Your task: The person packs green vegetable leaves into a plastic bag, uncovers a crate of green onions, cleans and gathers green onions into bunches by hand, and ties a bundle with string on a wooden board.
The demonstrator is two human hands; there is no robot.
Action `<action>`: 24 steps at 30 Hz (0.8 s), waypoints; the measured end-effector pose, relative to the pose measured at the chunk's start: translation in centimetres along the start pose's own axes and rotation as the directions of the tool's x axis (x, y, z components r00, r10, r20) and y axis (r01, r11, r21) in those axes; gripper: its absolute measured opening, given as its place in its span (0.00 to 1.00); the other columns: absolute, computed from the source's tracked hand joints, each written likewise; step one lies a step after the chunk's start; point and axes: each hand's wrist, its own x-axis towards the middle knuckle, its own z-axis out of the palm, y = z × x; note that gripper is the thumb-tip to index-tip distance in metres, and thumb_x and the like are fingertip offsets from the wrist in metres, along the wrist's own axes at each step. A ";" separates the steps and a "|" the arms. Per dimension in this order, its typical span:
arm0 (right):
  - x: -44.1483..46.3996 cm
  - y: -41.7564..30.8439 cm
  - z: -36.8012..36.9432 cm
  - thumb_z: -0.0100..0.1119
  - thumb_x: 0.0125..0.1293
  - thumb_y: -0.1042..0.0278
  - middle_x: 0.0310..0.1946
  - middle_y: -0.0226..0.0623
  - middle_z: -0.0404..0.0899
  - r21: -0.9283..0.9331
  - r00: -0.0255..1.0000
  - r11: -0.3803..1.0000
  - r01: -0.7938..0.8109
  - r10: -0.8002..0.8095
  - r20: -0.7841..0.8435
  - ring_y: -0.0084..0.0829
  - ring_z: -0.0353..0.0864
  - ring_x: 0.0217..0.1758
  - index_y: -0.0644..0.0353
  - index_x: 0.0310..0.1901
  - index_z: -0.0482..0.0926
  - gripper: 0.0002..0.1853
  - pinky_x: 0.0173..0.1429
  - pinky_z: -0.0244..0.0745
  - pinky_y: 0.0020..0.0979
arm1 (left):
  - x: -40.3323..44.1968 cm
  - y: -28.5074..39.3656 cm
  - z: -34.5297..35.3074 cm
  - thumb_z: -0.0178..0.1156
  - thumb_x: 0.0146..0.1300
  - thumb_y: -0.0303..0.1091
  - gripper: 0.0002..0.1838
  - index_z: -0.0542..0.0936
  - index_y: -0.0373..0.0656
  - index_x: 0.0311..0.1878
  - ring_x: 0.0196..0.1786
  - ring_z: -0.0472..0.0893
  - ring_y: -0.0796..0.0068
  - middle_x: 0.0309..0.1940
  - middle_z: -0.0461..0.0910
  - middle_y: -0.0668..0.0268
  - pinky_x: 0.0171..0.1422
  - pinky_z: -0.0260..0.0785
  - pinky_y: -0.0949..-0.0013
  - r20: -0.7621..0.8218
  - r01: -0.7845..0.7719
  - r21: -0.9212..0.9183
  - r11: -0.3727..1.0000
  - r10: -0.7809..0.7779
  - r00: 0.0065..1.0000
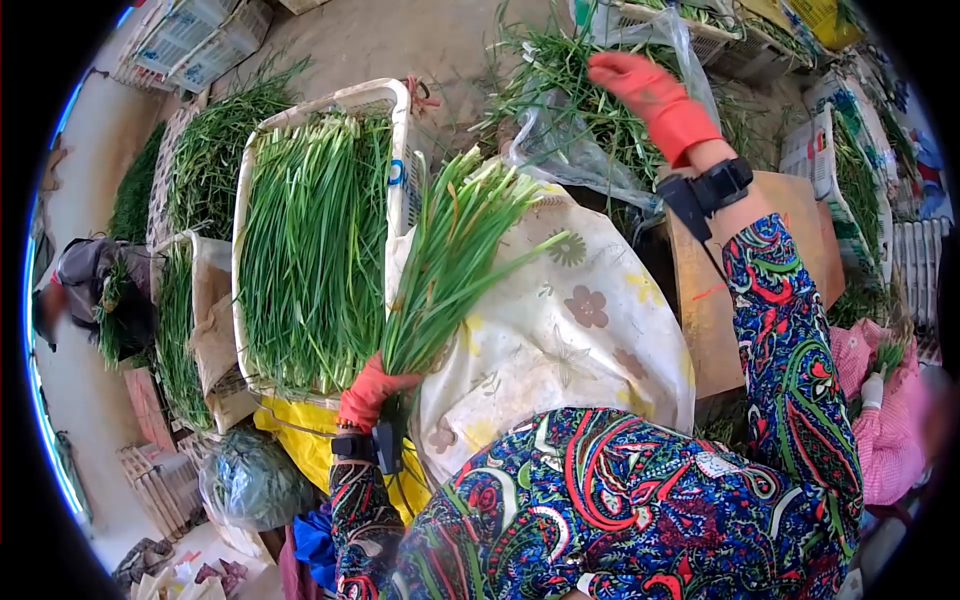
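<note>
My left hand (372, 392), in an orange-red rubber glove, grips a bunch of garlic chives (445, 265) by its lower end. The bunch slants up and right, pale stem ends at the top, over a flower-patterned cloth (590, 310) on my lap. My right hand (645, 95), gloved alike, hovers at or over a loose heap of green leaves (570, 85) by a clear plastic bag (560, 140). Its fingers stretch leftward, and I see nothing held in them. Left of the bunch stands a white plastic crate (398, 130) of neatly laid chives (315, 250).
A wooden board (745, 270) lies right of the cloth. More crates of greens (845, 190) line the right side. A co-worker in pink checks (885, 430) sits at right; another person in dark clothes (90, 290) holds greens at left. A yellow sheet (300, 440) lies below the crate.
</note>
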 end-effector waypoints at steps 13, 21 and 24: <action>-3.3 -4.8 9.3 0.54 0.52 0.57 0.32 0.39 0.78 0.415 0.921 0.902 -0.124 -0.051 0.385 0.36 0.76 0.39 0.55 0.32 0.81 0.13 0.45 0.68 0.31 | 0.2 0.1 0.3 0.65 0.44 0.21 0.30 0.69 0.38 0.55 0.46 0.74 0.78 0.46 0.76 0.67 0.50 0.66 0.74 0.031 -0.053 0.023 0.998 0.052 0.998; 2.9 4.3 -5.4 0.48 0.61 0.67 0.40 0.36 0.79 -0.109 0.935 0.941 0.321 -0.333 -0.122 0.26 0.76 0.46 0.64 0.43 0.77 0.14 0.53 0.67 0.26 | 1.3 0.6 0.5 0.65 0.43 0.20 0.29 0.70 0.37 0.53 0.44 0.75 0.78 0.44 0.77 0.66 0.49 0.67 0.74 0.084 -0.095 -0.015 0.995 0.096 0.992; 3.5 10.2 -8.7 0.51 0.60 0.66 0.47 0.36 0.75 0.616 0.905 0.787 -0.036 0.288 -0.314 0.27 0.73 0.51 0.62 0.47 0.76 0.15 0.55 0.65 0.24 | 1.4 0.2 0.4 0.66 0.43 0.21 0.29 0.70 0.37 0.53 0.44 0.75 0.78 0.43 0.77 0.66 0.49 0.67 0.74 0.061 -0.082 -0.018 0.996 0.083 0.995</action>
